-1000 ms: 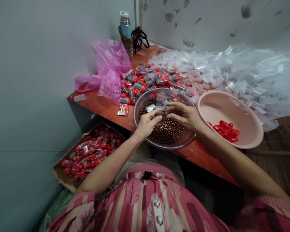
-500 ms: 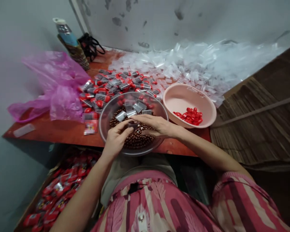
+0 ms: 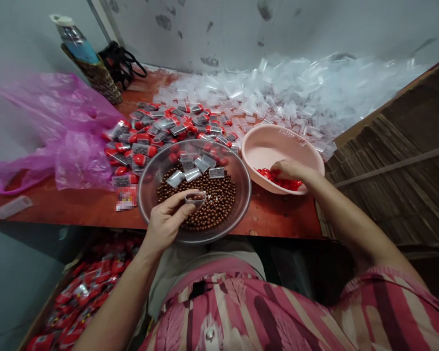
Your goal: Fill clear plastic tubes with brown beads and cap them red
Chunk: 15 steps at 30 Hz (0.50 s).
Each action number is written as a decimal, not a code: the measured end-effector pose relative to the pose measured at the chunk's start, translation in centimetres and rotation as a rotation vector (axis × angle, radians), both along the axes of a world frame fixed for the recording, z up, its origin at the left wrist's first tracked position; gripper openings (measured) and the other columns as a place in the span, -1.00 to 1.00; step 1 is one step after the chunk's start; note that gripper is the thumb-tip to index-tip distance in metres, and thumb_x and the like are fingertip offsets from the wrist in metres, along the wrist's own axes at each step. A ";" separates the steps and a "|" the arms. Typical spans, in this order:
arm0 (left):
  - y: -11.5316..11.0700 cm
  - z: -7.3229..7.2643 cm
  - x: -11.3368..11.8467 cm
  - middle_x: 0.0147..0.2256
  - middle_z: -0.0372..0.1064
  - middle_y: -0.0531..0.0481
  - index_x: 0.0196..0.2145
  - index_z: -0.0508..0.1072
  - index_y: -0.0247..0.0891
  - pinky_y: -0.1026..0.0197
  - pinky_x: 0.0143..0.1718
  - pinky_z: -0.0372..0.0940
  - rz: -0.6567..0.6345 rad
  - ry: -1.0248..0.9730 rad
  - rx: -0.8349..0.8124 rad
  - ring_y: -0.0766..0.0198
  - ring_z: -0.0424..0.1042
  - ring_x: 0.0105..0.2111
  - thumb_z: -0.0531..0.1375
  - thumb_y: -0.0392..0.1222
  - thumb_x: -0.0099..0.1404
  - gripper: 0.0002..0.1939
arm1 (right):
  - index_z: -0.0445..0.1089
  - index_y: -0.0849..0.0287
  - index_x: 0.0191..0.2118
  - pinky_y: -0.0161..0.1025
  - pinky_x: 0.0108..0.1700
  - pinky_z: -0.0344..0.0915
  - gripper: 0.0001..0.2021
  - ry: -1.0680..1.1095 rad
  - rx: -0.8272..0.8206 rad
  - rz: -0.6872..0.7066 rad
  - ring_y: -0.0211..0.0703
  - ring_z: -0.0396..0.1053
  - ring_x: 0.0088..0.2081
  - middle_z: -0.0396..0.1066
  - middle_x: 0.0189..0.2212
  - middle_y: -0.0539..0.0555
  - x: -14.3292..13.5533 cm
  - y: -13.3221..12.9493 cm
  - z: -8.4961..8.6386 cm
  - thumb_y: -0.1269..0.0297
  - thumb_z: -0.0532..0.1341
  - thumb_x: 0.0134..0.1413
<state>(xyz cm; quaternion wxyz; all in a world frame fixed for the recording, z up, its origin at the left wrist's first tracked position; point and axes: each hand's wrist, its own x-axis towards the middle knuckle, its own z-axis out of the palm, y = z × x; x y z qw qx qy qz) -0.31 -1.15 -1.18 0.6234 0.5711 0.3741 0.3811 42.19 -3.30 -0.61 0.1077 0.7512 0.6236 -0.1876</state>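
My left hand pinches a small clear plastic container with brown balls inside, its open end facing up. It is held over a translucent bowl of brown balls, on which several clear containers lie. My right hand reaches into a pink basin, its fingers bent together among glossy red caps. The fingertips are partly hidden, so what they grip cannot be made out.
Behind the bowl lie many filled, red-capped containers; clear empty ones are heaped toward the wall. A pink plastic bag and a bottle are at left. Stacked cardboard stands right. Red packages fill a box below.
My right hand has left the container over the bowl and moved right into the basin of red caps. My left hand keeps hold of the container. The view has shifted slightly.
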 end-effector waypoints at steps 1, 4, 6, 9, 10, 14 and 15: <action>0.0 0.0 0.0 -0.11 0.57 -0.10 -0.07 0.55 -0.20 0.08 -0.01 0.45 0.007 -0.014 -0.015 0.10 0.55 -0.12 0.32 -0.05 0.19 -0.64 | 0.57 0.13 -0.16 -0.20 -0.15 0.28 -0.69 0.009 0.034 -0.004 0.00 0.47 -0.19 0.56 -0.18 0.17 0.1 0.0 -0.2 0.41 0.27 -0.10; -0.1 -0.1 0.2 -0.09 0.56 -0.12 -0.06 0.55 -0.21 0.05 -0.03 0.46 0.029 -0.056 -0.064 0.08 0.56 -0.14 0.33 -0.04 0.18 -0.61 | 0.53 0.17 -0.11 -0.20 -0.12 0.27 -0.70 0.097 0.178 -0.081 -0.02 0.46 -0.17 0.55 -0.14 0.16 0.2 -0.1 -0.2 0.23 0.23 0.04; -0.1 -0.1 0.2 -0.07 0.55 -0.11 -0.07 0.56 -0.20 0.04 -0.01 0.46 0.014 -0.072 -0.082 0.09 0.55 -0.12 0.33 -0.05 0.17 -0.63 | 0.52 0.21 -0.18 -0.22 -0.18 0.28 -0.68 0.182 0.263 -0.182 -0.05 0.46 -0.24 0.56 -0.23 0.14 0.2 0.0 0.1 0.13 0.29 -0.04; -0.1 0.0 0.3 -0.07 0.55 -0.11 -0.07 0.56 -0.19 0.05 -0.02 0.46 0.018 -0.090 -0.096 0.11 0.56 -0.13 0.33 -0.05 0.18 -0.64 | 0.49 0.23 -0.28 -0.24 -0.32 0.27 -0.64 0.237 0.330 -0.312 -0.10 0.41 -0.37 0.53 -0.37 0.11 -0.2 0.2 0.4 0.07 0.38 -0.19; -0.1 0.0 0.3 -0.07 0.55 -0.10 -0.08 0.56 -0.19 0.06 -0.04 0.47 0.025 -0.094 -0.095 0.12 0.56 -0.14 0.33 -0.05 0.17 -0.64 | 0.48 0.23 -0.29 -0.25 -0.34 0.26 -0.63 0.246 0.343 -0.330 -0.12 0.39 -0.40 0.52 -0.40 0.10 -0.4 0.3 0.4 0.05 0.38 -0.19; -0.1 0.1 0.4 -0.11 0.55 -0.08 -0.10 0.57 -0.19 0.11 -0.09 0.49 0.024 -0.110 -0.089 0.15 0.56 -0.16 0.35 -0.06 0.16 -0.65 | 0.50 0.21 -0.32 -0.22 -0.29 0.28 -0.73 0.282 0.353 -0.311 -0.12 0.40 -0.41 0.52 -0.41 0.12 -1.1 0.7 0.4 0.08 0.26 0.00; -0.1 0.1 0.4 -0.12 0.56 -0.07 -0.11 0.57 -0.19 0.12 -0.09 0.49 0.022 -0.112 -0.088 0.16 0.56 -0.17 0.35 -0.06 0.16 -0.66 | 0.51 0.22 -0.32 -0.22 -0.26 0.29 -0.75 0.285 0.362 -0.309 -0.12 0.41 -0.39 0.53 -0.39 0.13 -1.1 0.8 0.3 0.13 0.25 0.01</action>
